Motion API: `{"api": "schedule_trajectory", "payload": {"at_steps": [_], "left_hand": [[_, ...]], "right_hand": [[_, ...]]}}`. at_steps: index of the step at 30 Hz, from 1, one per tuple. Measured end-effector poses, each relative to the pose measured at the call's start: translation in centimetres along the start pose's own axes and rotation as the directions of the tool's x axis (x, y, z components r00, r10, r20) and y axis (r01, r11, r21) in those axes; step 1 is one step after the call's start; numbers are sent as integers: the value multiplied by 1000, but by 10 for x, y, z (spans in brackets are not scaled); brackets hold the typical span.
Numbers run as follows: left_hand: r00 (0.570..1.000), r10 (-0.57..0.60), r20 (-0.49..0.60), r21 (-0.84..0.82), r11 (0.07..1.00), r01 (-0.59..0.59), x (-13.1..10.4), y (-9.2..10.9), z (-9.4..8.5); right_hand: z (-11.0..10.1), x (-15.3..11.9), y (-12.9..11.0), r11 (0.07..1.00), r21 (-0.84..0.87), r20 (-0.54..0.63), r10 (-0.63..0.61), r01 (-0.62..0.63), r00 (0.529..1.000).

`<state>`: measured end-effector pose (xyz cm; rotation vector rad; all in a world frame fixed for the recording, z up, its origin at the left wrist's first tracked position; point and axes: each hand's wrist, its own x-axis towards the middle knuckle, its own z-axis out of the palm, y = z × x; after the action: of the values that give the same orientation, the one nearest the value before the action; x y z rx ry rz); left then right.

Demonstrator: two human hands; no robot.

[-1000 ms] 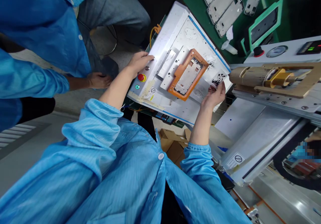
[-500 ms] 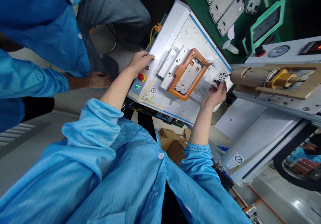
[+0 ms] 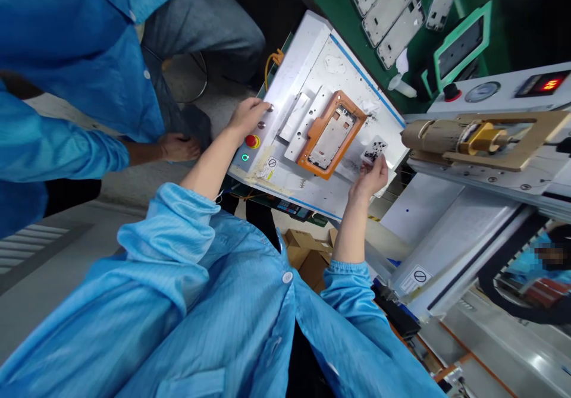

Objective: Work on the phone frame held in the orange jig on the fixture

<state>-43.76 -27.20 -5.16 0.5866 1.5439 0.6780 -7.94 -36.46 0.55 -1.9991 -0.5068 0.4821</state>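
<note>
My left hand lies over the edge of the white machine's control strip, its fingers stretched to the upper round metal button. It grips nothing. At the right side of the machine bed, my right hand is closed, fingertips pinched on the near edge of a small white card with black bits. Between my hands sits an orange fixture, with a pale metal phone frame lying inside it. A white slotted block adjoins the fixture's left side.
A red emergency button and a green-lit button sit near my left wrist. Rightward stands a press with a brass-coloured cylinder. Several phone frames lie on the green mat behind. A co-worker's hand is at left.
My right hand and the speckled white card have moved left, nearer the orange fixture. My left hand stays at the upper button. The whole view has shifted slightly.
</note>
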Motion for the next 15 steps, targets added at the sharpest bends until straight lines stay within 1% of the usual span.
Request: {"api": "schedule_trajectory", "payload": {"at_steps": [2,4,5,7,9,10,13,15], "left_hand": [[998,49,-49,55,997,-46,-8,-2,-5],[980,146,-136,179,976,-120,-24,-4,-13],[962,216,-169,249,953,-170,-35,-5,-18],[917,352,-185,351,896,-273,-62,-8,-28],[885,432,-173,408,849,-334,-94,-14,-38],[883,440,-167,427,839,-337,-111,-18,-43],[911,397,-113,485,822,-299,-162,-30,-59],[914,399,-75,524,796,-304,-194,-37,-71]], "right_hand": [[-11,-14,6,999,-14,-9,38,-38,999],[-23,-29,14,996,-11,-21,84,-84,996],[-29,-36,18,994,-9,-26,112,-112,993],[-38,-50,24,986,-2,-30,168,-168,985],[-45,-62,29,976,19,-25,216,-215,976],[-47,-68,31,971,33,-21,237,-237,971],[-52,-85,31,951,87,-3,297,-296,955],[-53,-95,29,934,130,9,334,-333,942]]}}
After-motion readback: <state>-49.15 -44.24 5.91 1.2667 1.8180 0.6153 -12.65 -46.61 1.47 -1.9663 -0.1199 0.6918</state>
